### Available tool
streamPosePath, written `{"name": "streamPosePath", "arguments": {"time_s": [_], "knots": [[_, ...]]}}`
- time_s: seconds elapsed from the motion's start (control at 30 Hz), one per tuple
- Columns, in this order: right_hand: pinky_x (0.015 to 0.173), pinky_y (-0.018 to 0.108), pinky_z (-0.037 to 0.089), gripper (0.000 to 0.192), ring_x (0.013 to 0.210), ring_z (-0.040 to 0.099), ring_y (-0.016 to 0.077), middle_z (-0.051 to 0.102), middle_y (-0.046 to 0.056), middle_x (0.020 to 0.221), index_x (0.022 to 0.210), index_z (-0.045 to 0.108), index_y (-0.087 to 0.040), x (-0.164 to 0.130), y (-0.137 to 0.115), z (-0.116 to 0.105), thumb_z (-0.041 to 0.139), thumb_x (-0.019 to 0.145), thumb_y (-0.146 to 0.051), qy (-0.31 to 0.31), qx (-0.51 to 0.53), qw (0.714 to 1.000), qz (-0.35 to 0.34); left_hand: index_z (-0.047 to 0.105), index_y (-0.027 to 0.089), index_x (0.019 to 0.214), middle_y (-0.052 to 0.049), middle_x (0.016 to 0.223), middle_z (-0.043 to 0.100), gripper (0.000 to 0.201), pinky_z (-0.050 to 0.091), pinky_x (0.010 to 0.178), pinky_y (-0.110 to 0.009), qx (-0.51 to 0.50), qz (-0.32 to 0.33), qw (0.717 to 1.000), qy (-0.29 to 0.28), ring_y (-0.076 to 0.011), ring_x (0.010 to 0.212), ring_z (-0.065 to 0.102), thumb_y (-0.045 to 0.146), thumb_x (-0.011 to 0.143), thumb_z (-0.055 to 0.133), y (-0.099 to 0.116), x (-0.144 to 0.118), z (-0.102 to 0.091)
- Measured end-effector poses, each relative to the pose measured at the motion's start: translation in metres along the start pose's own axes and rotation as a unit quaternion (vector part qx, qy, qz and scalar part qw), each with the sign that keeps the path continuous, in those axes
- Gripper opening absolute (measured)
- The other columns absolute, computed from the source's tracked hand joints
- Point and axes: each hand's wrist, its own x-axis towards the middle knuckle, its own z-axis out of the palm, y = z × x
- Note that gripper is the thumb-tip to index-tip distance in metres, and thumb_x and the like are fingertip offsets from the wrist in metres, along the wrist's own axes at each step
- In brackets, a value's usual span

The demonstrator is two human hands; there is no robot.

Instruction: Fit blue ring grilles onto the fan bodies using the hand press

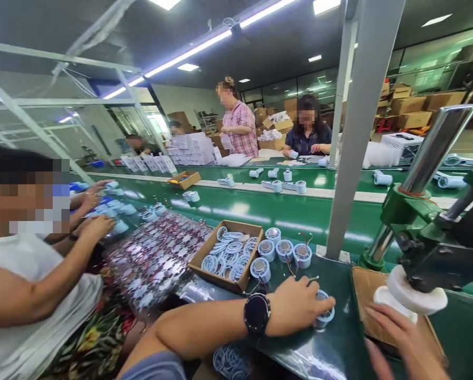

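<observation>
My left hand (pixel 299 306), with a black watch on its wrist, reaches across the dark green bench. Its fingers are closed over the rim of a round light-blue fan housing (pixel 325 319) standing on the bench. My right hand (pixel 408 338) is at the hand press, its fingers stretched out and the thumb apart. Its fingertips lie at the edge of a white round block (pixel 390 300) on a brown board (pixel 368 282). Just above that block hangs the white pressing head (pixel 418 293). Whether anything sits between block and head is hidden.
A cardboard box (pixel 216 274) of light-blue rings stands left of several fan housings (pixel 285 250) with wires. A sheet of wired parts (pixel 157 253) lies farther left, beside a co-worker (pixel 30 285). A grey post (pixel 349 132) and the press column (pixel 430 153) rise by the green conveyor (pixel 240 203).
</observation>
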Motion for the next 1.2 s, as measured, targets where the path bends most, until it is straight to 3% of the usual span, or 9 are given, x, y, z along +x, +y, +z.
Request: {"name": "streamPosePath", "arguments": {"time_s": [0.17,0.3,0.4,0.57,0.8,0.93,1.0,1.1,1.2], "knots": [[0.088,0.043,0.059,0.042,0.116,0.062,0.0295,0.060,0.015,0.128,0.137,0.053,-0.023,0.040,-0.037,0.068,0.048,0.096,-0.030,-0.068,-0.051,0.994,-0.075,0.057,0.022,0.127,-0.012,0.132,0.061,0.034,0.055,0.093,-0.041,-0.005,-0.113,0.992,0.061,-0.0260,0.118,0.060,0.039,0.098,0.059,-0.012,-0.018,0.017],[0.084,0.046,0.059,0.044,0.119,0.060,0.0338,0.062,0.014,0.129,0.132,0.060,-0.027,0.039,-0.038,0.097,0.049,0.091,-0.017,-0.092,-0.107,0.985,-0.094,0.067,0.017,0.107,-0.008,0.108,0.069,0.016,0.056,0.089,-0.041,0.015,-0.273,0.961,0.043,-0.0209,0.097,0.067,0.024,0.101,0.054,-0.092,-0.057,0.005],[0.084,0.045,0.058,0.041,0.118,0.060,0.0326,0.065,0.014,0.126,0.123,0.066,-0.025,0.035,-0.034,0.106,0.046,0.090,-0.010,-0.080,-0.109,0.987,-0.081,0.063,0.018,0.121,-0.009,0.123,0.065,0.028,0.058,0.090,-0.044,0.019,-0.358,0.933,0.014,-0.0223,0.104,0.067,0.033,0.098,0.062,-0.149,-0.085,0.000],[0.090,0.044,0.058,0.052,0.114,0.063,0.0291,0.068,0.013,0.123,0.130,0.062,-0.018,0.023,-0.023,0.098,0.039,0.087,-0.001,-0.054,-0.080,0.991,-0.090,0.061,0.018,0.125,-0.010,0.127,0.064,0.033,0.058,0.090,-0.045,0.002,-0.394,0.919,-0.012,-0.0240,0.107,0.066,0.035,0.097,0.063,-0.173,-0.103,0.011],[0.095,0.039,0.059,0.035,0.131,0.056,0.0279,0.052,0.016,0.143,0.120,0.065,-0.020,-0.025,-0.033,0.028,0.050,0.090,-0.012,-0.115,0.003,0.991,-0.065,0.063,0.018,0.121,-0.009,0.124,0.065,0.030,0.057,0.091,-0.045,-0.067,-0.375,0.924,0.033,-0.0227,0.105,0.067,0.034,0.097,0.064,-0.179,-0.096,0.009],[0.092,0.042,0.059,0.012,0.123,0.060,0.0281,0.065,0.013,0.121,0.093,0.068,-0.022,-0.037,-0.043,0.009,0.057,0.091,-0.019,-0.085,0.047,0.995,-0.024,0.067,0.017,0.103,-0.014,0.129,0.066,0.019,0.046,0.110,-0.054,-0.078,-0.379,0.916,0.104,-0.0294,0.125,0.059,0.023,0.098,0.050,-0.138,-0.095,0.000],[0.090,0.041,0.059,0.012,0.115,0.063,0.0265,0.070,0.009,0.112,0.090,0.067,-0.023,-0.040,-0.043,0.004,0.057,0.091,-0.016,-0.073,0.051,0.996,-0.021,0.065,0.021,0.099,-0.012,0.138,0.062,0.022,0.044,0.114,-0.051,-0.100,-0.340,0.925,0.138,-0.0290,0.134,0.053,0.022,0.096,0.044,-0.082,-0.094,0.005],[0.089,0.039,0.058,0.020,0.112,0.063,0.0244,0.071,0.009,0.114,0.099,0.067,-0.023,-0.043,-0.041,-0.007,0.056,0.088,-0.010,-0.055,0.052,0.997,-0.007,0.065,0.027,0.099,-0.011,0.138,0.064,0.018,0.053,0.105,-0.048,-0.233,-0.131,0.950,0.163,-0.0296,0.128,0.059,0.021,0.086,0.054,0.012,-0.082,0.031],[0.091,0.036,0.058,0.027,0.120,0.061,0.0233,0.063,0.013,0.129,0.100,0.068,-0.022,-0.044,-0.039,-0.021,0.052,0.086,-0.007,-0.046,0.057,0.997,0.028,0.066,0.024,0.103,-0.015,0.135,0.065,0.024,0.055,0.100,-0.052,-0.265,-0.122,0.945,0.148,-0.0325,0.124,0.061,0.014,0.083,0.057,0.066,-0.059,0.065]]}}
